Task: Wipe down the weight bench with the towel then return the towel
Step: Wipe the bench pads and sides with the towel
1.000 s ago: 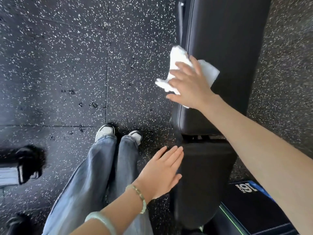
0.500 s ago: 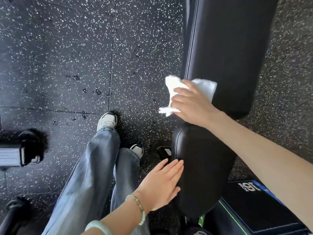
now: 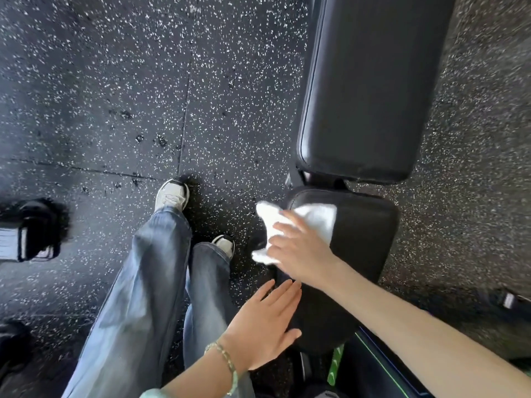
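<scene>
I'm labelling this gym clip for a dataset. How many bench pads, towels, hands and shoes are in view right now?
Bench pads: 2, back pad and seat pad
Towels: 1, white towel
Hands: 2, left hand and right hand
Shoes: 2, far shoe and near shoe
Total: 7

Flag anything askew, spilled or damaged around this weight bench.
Nothing damaged or askew on the seat pad; the right hand presses the white towel onto it. Only oddity: small dark blotches on the speckled rubber floor near the tile seam, drips or scuffs, cannot tell.
</scene>
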Available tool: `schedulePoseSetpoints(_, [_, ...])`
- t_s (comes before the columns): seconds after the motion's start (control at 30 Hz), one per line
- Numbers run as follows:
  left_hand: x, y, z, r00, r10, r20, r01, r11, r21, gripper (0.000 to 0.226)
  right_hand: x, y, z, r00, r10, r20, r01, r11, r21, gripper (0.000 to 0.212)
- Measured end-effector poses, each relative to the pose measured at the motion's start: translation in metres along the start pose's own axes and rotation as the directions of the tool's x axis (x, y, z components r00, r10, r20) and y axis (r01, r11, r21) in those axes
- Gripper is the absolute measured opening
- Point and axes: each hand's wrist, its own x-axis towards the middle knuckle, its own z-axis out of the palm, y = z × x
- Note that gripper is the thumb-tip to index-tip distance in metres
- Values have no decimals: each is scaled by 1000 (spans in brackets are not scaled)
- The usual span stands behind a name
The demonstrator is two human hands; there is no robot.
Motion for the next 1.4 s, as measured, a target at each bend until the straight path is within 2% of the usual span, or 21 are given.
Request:
schedulePoseSetpoints(0.1, [1,2,4,1000,-11,-5,11,1000,13,63,-14,-14,9,992,-66,108,76,993,-92,24])
schedulePoseSetpoints(0.17, [0,3,8,1000,-21,-11,21,1000,8,63,-3,0,-3,996,-70,47,75,990,-119,28])
schedulePoseSetpoints(0.23, [-1,5,10,999,-31,-15,31,999,19,63,16,23,-22,998,12,-61,-19,994,-107,38])
schedulePoseSetpoints(0.33, [-4,9,14,998,-49,-44,51,998,40,62,27,50,-28,975,202,-94,-207,977,-45,22])
schedulePoseSetpoints(0.5, [-15,19,25,999,-39,-20,40,998,38,62,2,17,-8,997,70,-28,-73,990,-123,14])
schedulePoseSetpoints(0.63, [-21,23,36,998,-60,-36,61,998,33,62,-28,-24,21,982,-68,175,104,973,-206,27])
schedulePoseSetpoints(0.7, [-20,25,36,997,-71,-43,73,997,37,62,-28,-24,26,976,-140,168,177,958,-225,24])
schedulePoseSetpoints(0.73, [-20,25,35,997,-75,-33,76,997,35,62,-22,-16,23,981,-149,127,175,957,-230,23])
schedulePoseSetpoints(0.8, [-21,27,32,996,-90,-2,90,996,21,62,-5,6,13,998,-69,4,68,966,-251,23])
schedulePoseSetpoints(0.9, [-25,29,36,994,-104,21,104,995,-1,62,6,10,3,997,71,-18,-73,976,-206,21])
schedulePoseSetpoints(1.0, [-28,29,41,995,-100,8,100,995,19,62,-14,-18,22,999,-3,32,8,988,-152,20])
schedulePoseSetpoints(1.13, [-33,30,52,997,-73,-2,73,996,45,63,-38,-41,44,979,-93,183,126,976,-177,23])
schedulePoseSetpoints(1.2, [-34,31,51,996,-91,13,91,996,18,64,-35,-30,41,984,-124,127,150,963,-225,23])
schedulePoseSetpoints(1.27, [-32,29,47,995,-96,0,96,995,16,63,-21,-9,29,996,-82,-28,74,969,-235,21])
schedulePoseSetpoints(1.33, [-29,28,43,995,-99,-16,99,995,28,62,-1,16,14,985,45,-165,-77,979,-189,21])
schedulePoseSetpoints(1.4, [-26,26,39,995,-101,-7,101,994,31,62,13,30,0,968,163,-189,-186,976,-112,20])
